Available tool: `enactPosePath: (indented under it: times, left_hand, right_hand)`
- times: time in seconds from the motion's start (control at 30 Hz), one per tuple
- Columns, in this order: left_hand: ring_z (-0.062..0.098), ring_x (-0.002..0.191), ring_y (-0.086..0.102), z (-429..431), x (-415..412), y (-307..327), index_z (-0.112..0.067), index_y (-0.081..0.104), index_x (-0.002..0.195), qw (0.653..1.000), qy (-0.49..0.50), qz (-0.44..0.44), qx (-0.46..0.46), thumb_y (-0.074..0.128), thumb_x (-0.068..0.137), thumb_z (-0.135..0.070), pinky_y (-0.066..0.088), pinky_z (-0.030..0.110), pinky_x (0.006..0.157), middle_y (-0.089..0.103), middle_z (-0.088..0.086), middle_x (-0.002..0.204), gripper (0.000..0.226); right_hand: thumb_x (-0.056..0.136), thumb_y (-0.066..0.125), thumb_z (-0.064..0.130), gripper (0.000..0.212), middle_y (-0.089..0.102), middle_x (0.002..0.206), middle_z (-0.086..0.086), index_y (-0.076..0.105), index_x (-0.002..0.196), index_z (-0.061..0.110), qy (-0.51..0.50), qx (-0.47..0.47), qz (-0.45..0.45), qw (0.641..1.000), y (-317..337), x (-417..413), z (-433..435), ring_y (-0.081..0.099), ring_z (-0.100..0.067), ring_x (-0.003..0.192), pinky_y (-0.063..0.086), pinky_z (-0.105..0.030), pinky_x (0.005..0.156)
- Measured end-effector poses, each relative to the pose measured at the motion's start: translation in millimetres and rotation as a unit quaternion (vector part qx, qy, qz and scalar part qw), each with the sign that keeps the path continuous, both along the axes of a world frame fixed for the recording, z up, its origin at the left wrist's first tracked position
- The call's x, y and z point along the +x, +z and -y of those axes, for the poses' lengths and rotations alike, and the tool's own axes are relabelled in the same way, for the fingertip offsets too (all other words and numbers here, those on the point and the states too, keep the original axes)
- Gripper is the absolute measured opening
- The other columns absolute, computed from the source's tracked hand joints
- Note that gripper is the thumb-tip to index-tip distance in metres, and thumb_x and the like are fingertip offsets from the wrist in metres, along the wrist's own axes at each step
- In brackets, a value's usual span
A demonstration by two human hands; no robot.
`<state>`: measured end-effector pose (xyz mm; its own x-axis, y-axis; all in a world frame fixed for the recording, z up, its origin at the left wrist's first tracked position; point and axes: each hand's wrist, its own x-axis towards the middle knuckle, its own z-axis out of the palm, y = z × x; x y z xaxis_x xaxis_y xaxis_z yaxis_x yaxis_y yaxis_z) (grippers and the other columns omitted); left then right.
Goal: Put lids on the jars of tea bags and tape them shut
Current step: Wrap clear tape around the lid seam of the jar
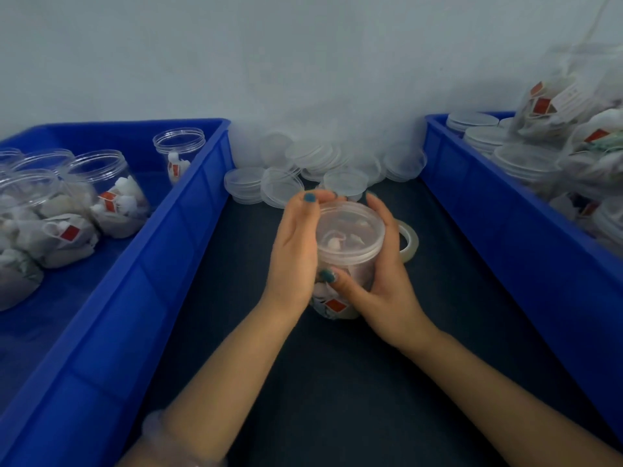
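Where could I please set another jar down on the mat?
Bare mat: the near end between the left blue bin and right blue bin, and left of the held jar. Crowded: loose lids at the far end, tape roll right of it.

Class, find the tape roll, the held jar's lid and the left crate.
tape roll (411, 242): head view, right rim.
lid (350, 227): head view, flat top.
left crate (188, 210): head view, right wall.

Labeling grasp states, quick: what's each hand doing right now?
Left hand: closed, curled round the jar at its lid.
Right hand: closed, wrapped round the same jar's side.
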<state>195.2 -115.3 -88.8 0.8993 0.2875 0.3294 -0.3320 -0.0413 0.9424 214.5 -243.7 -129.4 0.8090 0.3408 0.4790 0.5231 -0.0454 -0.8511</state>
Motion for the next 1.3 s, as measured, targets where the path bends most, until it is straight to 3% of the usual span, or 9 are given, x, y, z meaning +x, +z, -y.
enactPosePath:
  times: [0.1,0.2,0.37,0.47,0.6,0.77,1.0,1.17,1.3]
  left_hand:
    - [0.004,0.104,0.069,-1.6,-2.4,-16.6,-0.03,0.067,0.117,0.998,-0.023,-0.021,-0.048,0.028,0.107,-0.052,0.054,0.016,0.082,0.074,-0.01,0.11,0.047]
    - [0.007,0.111,0.067,-6.5,0.5,-22.5,-0.032,0.068,0.121,0.988,-0.029,-0.125,-0.085,0.03,0.096,-0.068,0.052,0.032,0.1,0.074,-0.009,0.114,0.058]
    - [0.009,0.103,0.07,-18.4,6.4,-25.6,-0.027,0.069,0.116,0.974,0.004,-0.224,-0.041,0.044,0.105,-0.038,0.056,0.03,0.089,0.075,-0.004,0.111,0.03]
    - [0.022,0.105,0.07,-25.4,10.7,-29.6,-0.013,0.068,0.114,0.964,0.035,-0.254,-0.069,0.052,0.102,-0.018,0.053,0.045,0.099,0.074,0.008,0.111,0.021]
    - [0.021,0.104,0.069,-23.4,11.8,-31.1,-0.009,0.067,0.11,0.968,0.034,-0.237,-0.073,0.049,0.103,-0.011,0.054,0.035,0.093,0.072,0.011,0.111,0.02]
    - [0.014,0.103,0.067,-23.2,13.9,-34.6,-0.015,0.067,0.108,0.966,0.036,-0.243,-0.08,0.048,0.103,-0.009,0.051,0.023,0.085,0.069,0.003,0.112,0.02]
    - [0.013,0.105,0.066,-22.3,12.3,-34.5,-0.018,0.069,0.106,0.967,0.031,-0.245,-0.055,0.053,0.101,-0.009,0.05,0.023,0.087,0.069,0.0,0.112,0.019]
    - [0.011,0.103,0.066,-21.3,11.7,-34.5,-0.019,0.069,0.105,0.97,0.028,-0.238,-0.041,0.053,0.1,-0.009,0.05,0.021,0.084,0.069,-0.002,0.111,0.02]
    - [0.01,0.104,0.066,-21.7,12.1,-36.3,-0.02,0.069,0.106,0.971,0.024,-0.234,-0.039,0.053,0.1,-0.01,0.051,0.021,0.085,0.069,-0.003,0.112,0.02]
  right_hand:
    - [0.069,0.084,0.043,0.114,0.046,0.142,0.028,0.013,0.157,0.025,-0.003,-0.006,-0.011,1.0,0.6,-0.6,-0.2,0.046,-0.002,0.137,0.038,-0.016,0.107]
    - [0.069,0.083,0.047,0.104,0.046,0.134,0.039,0.022,0.151,0.03,-0.021,-0.031,-0.001,0.999,4.6,0.0,0.5,0.047,0.007,0.131,0.038,-0.008,0.101]
    - [0.064,0.076,0.067,0.086,0.047,0.127,0.041,0.023,0.132,0.06,-0.087,-0.131,0.009,0.988,23.8,3.5,4.4,0.049,0.016,0.12,0.045,-0.01,0.089]
    - [0.059,0.08,0.068,0.093,0.051,0.13,0.028,0.034,0.136,0.045,-0.119,-0.177,0.016,0.977,32.8,8.3,5.2,0.05,0.006,0.121,0.05,-0.025,0.096]
    - [0.048,0.072,0.073,0.102,0.049,0.121,0.023,0.035,0.137,0.04,-0.176,-0.206,-0.011,0.962,67.1,26.0,-0.1,0.054,-0.005,0.113,0.053,-0.037,0.095]
    - [0.062,0.086,0.049,0.111,0.052,0.13,0.004,0.018,0.148,0.034,-0.28,-0.085,0.006,0.956,135.8,76.8,1.6,0.056,-0.022,0.114,0.05,-0.04,0.093]
    - [0.074,0.08,0.057,0.103,0.048,0.144,-0.011,0.025,0.154,0.023,-0.424,-0.224,-0.021,0.877,209.0,168.4,56.5,0.054,-0.03,0.125,0.04,-0.033,0.082]
    - [0.076,0.075,0.066,0.093,0.049,0.143,-0.018,0.041,0.15,0.021,-0.435,-0.426,0.017,0.793,216.2,199.3,96.6,0.047,-0.037,0.131,0.044,-0.044,0.102]
    - [0.08,0.052,0.084,0.091,0.059,0.138,-0.014,0.045,0.147,0.022,-0.441,-0.592,0.049,0.673,214.1,211.6,114.5,0.051,-0.04,0.13,0.009,-0.067,0.117]
